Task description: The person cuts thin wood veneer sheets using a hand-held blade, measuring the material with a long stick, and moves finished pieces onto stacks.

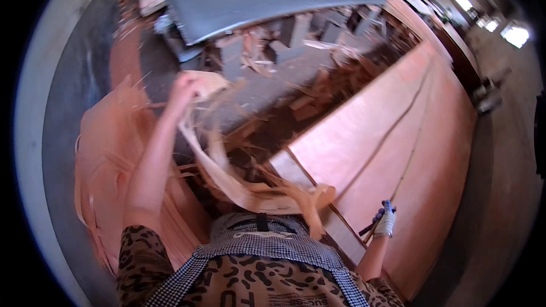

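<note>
Over the littered workshop floor point(245, 105), the left hand point(186, 84) grips a veneer strip point(242, 195); over the wood sheet point(364, 148), the gloved right hand point(387, 219) grips a thin stick point(404, 179). The shirt point(250, 277) bears printed letters.

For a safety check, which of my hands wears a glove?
Your right hand, in a white-and-blue glove, over the pinkish sheet; your left hand looks bare.

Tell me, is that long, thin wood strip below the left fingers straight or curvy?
Curvy. The wood strip droops below the left fingers and sweeps in a bend in front of the checked apron.
</note>
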The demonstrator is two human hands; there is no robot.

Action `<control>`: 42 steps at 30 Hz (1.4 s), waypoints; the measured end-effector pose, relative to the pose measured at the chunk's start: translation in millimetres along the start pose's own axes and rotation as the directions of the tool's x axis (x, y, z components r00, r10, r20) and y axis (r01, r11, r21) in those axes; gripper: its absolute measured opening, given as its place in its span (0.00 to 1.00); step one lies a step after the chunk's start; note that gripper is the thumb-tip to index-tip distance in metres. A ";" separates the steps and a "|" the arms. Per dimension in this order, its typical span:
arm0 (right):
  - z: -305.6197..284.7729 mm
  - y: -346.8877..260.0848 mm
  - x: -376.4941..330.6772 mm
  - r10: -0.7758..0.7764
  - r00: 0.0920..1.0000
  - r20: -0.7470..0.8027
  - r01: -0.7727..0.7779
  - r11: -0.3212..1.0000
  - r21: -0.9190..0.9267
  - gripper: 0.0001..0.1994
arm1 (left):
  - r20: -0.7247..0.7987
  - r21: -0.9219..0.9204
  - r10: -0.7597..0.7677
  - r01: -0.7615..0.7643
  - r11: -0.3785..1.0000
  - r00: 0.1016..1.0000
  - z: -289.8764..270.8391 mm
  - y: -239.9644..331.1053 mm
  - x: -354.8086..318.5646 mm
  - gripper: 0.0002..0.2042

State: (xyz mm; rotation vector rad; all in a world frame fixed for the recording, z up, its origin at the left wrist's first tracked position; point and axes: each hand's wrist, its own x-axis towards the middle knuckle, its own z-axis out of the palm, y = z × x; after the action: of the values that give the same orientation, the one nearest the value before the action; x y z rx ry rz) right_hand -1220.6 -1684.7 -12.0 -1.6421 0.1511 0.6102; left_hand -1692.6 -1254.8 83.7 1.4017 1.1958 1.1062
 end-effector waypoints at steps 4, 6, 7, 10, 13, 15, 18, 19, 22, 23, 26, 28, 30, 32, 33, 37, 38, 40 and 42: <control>68.1 -18.3 -25.1 -0.160 0.983 -0.093 0.148 0.981 -0.128 0.09 | 0.286 -0.035 -0.093 0.107 0.994 0.954 7.1 9.8 -31.8 0.10; 123.9 -20.8 -24.3 -0.156 0.982 -0.108 0.142 0.982 -0.126 0.10 | 0.313 -0.018 -0.066 0.076 0.997 0.947 -5.2 7.2 -14.9 0.11; 151.2 -21.1 -21.6 -0.175 0.979 -0.103 0.163 0.980 -0.117 0.11 | 0.303 -0.099 -0.072 0.106 0.989 0.950 -11.4 3.7 -3.1 0.12; 224.9 -15.9 -22.9 -0.274 0.960 -0.056 0.268 0.959 -0.097 0.13 | 0.305 -0.218 -0.167 0.239 0.946 0.938 -35.4 13.0 35.6 0.15; 333.5 -16.4 -23.5 -0.258 0.966 -0.031 0.257 0.965 -0.044 0.13 | 0.311 -0.217 -0.161 0.234 0.948 0.937 -92.6 -11.0 95.0 0.15; 407.8 -24.3 -23.6 -0.294 0.955 0.031 0.294 0.956 0.020 0.12 | 0.362 0.059 -0.308 0.308 0.950 0.880 -124.7 -23.8 139.3 0.15; 516.8 -39.4 -47.0 -0.298 0.946 0.125 0.294 0.954 0.055 0.13 | 0.235 0.863 -0.409 0.004 0.505 0.882 -178.4 -52.2 163.5 0.19; 549.9 -43.1 -46.2 -0.306 0.941 0.144 0.300 0.952 0.060 0.13 | 0.231 0.891 -0.397 -0.029 0.453 0.888 -200.1 -63.2 164.8 0.21; 660.4 -54.9 -51.5 -0.325 0.925 0.199 0.322 0.945 0.049 0.13 | 0.169 0.849 -0.451 0.103 0.519 0.877 -281.6 -130.9 164.8 0.21; 695.9 -51.1 -41.6 -0.339 0.917 0.212 0.341 0.940 0.027 0.13 | 0.220 0.805 -0.452 0.101 0.585 0.864 -312.8 -151.9 165.6 0.22; 796.4 -56.3 -95.8 -0.303 0.908 0.290 0.307 0.951 0.031 0.13 | 0.164 0.698 -0.558 0.304 0.649 0.813 -384.1 -162.3 183.4 0.23; 861.1 -47.5 -127.4 -0.282 0.898 0.337 0.278 0.959 0.059 0.13 | 0.113 0.806 -0.636 0.304 0.508 0.763 -457.3 -196.3 201.3 0.23; 921.4 -34.2 -150.7 -0.256 0.881 0.397 0.236 0.967 0.100 0.12 | 0.016 0.800 -0.674 0.395 0.452 0.738 -500.8 -214.2 235.6 0.22; 972.7 -17.4 -160.2 -0.240 0.901 0.360 0.236 0.970 0.056 0.12 | -0.135 0.667 -0.673 0.569 0.480 0.727 -532.5 -212.3 279.5 0.23; 1003.7 -19.9 -168.6 -0.238 0.896 0.374 0.230 0.971 0.066 0.11 | -0.157 0.595 -0.654 0.600 0.536 0.740 -545.6 -210.4 308.7 0.23; 1123.4 -36.1 -226.0 -0.257 0.880 0.399 0.254 0.965 0.060 0.11 | -0.069 0.713 -0.484 0.382 0.588 0.873 -585.3 -211.6 425.6 0.21; 1139.9 -37.0 -234.5 -0.283 0.868 0.408 0.286 0.957 0.053 0.11 | 0.034 0.703 -0.459 0.306 0.643 0.888 -575.6 -194.8 462.9 0.20; 1192.9 -29.2 -250.2 -0.214 0.886 0.412 0.220 0.975 0.033 0.11 | 0.237 0.544 -0.407 0.227 0.808 0.882 -583.1 -173.2 532.1 0.19; 1252.6 -11.4 -258.0 -0.189 0.897 0.399 0.217 0.976 -0.024 0.10 | 0.280 0.497 -0.392 0.218 0.840 0.876 -595.6 -161.1 603.8 0.19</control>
State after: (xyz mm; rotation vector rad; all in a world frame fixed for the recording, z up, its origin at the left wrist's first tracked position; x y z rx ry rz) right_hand -1810.4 -552.4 64.6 -1.5410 -0.3384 0.7784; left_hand -2233.2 -583.3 37.9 1.5992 1.3859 0.3101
